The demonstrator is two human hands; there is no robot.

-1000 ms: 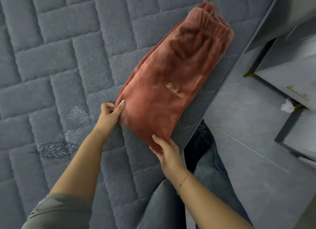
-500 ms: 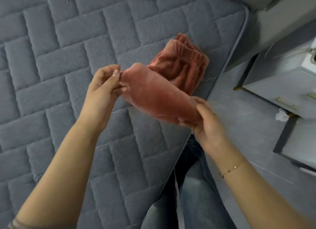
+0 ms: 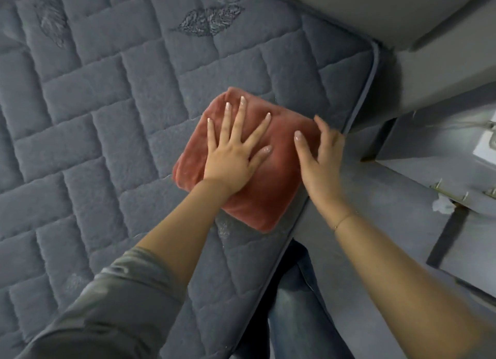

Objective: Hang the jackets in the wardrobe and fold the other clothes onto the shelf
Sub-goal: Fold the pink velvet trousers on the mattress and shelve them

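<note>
Grey bed (image 3: 107,144), folded trousers (image 3: 257,197) under left fingers (image 3: 243,111)

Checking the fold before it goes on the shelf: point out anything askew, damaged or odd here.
Nothing stands out. The folded pink trousers lie as a tidy square near the edge of the grey quilted bed, left hand pressed flat on top, right hand at their right edge. No tears or stains show.

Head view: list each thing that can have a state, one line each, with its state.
pink fleece garment: folded into a compact rectangle, lying flat on the bed near its edge.
left hand: fingers spread and straight, pressing flat on the garment.
right hand: fingers relaxed, touching the garment's right edge.
quilted grey bed cover: spread flat.
grey drawer unit: whether open or closed cannot be told.
</note>
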